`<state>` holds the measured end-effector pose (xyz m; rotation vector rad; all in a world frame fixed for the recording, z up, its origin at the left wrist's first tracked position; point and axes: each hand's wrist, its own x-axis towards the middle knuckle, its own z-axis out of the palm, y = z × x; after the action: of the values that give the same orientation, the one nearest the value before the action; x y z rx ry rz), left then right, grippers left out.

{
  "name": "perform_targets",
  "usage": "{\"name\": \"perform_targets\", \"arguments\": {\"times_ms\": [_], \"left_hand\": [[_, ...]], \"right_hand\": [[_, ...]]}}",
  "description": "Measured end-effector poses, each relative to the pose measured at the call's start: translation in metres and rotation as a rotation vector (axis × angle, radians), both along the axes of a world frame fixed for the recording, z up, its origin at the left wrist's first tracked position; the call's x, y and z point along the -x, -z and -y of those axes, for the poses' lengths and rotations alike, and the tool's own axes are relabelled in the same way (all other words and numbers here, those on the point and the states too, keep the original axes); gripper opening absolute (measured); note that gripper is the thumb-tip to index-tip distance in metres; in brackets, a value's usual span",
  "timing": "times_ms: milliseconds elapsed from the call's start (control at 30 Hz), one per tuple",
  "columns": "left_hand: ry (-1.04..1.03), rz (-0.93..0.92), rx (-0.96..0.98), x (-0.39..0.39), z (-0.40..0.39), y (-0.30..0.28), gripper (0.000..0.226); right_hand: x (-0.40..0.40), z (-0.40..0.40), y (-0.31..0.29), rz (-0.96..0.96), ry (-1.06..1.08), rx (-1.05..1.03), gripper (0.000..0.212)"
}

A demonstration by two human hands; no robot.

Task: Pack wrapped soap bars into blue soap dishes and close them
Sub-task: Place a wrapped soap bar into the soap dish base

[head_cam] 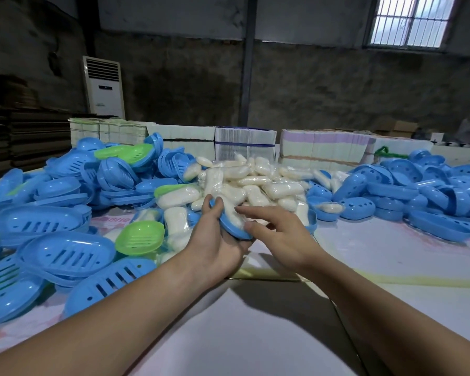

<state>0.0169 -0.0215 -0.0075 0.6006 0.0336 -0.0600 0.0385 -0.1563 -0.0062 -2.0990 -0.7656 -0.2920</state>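
My left hand (pixel 215 240) grips a blue soap dish half (pixel 235 229) from below, tilted, with a wrapped white soap bar (pixel 231 213) lying in it. My right hand (pixel 277 234) rests against the dish's right end, fingers spread over the soap and thumb at the rim. Behind both hands lies a heap of wrapped soap bars (pixel 255 183). Slotted blue dish halves (pixel 65 253) are piled at the left. Blue lids with round holes (pixel 423 191) are piled at the right.
Several green dish halves (pixel 140 237) sit among the blue ones at left. Bundles of flat printed cartons (pixel 244 143) line the table's far side. An open cardboard box flap (pixel 269 272) lies under my hands. A white floor air conditioner (pixel 103 86) stands at the back wall.
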Motion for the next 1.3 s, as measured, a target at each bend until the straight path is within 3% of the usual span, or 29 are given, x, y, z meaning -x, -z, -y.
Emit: {"name": "perform_targets", "arguments": {"times_ms": [233,433,600,733,1067,1167,1300], "left_hand": [[0.099,0.035,-0.068,0.001,0.003,0.01,0.053],[0.155,0.029,-0.225,0.003,0.01,0.022,0.051],[0.217,0.104,-0.288,-0.001,0.008,0.024,0.057],[0.232,0.142,-0.32,-0.005,0.01,0.028,0.061],[0.28,0.172,-0.288,-0.014,0.007,0.031,0.067],[0.289,0.173,-0.29,-0.016,0.006,0.031,0.068],[0.295,0.173,-0.28,-0.015,0.006,0.03,0.065]], "right_hand": [[-0.002,0.004,0.0,0.139,0.042,0.029,0.017],[-0.033,0.04,-0.01,0.162,0.327,-0.226,0.015],[-0.09,0.102,-0.002,0.082,0.798,-0.093,0.032],[-0.126,0.135,0.01,0.057,1.004,0.229,0.04],[-0.196,0.14,-0.033,-0.275,1.085,0.797,0.056],[-0.197,0.142,-0.029,-0.225,1.132,0.873,0.053],[-0.183,0.138,-0.026,-0.04,1.134,0.785,0.043]]}}
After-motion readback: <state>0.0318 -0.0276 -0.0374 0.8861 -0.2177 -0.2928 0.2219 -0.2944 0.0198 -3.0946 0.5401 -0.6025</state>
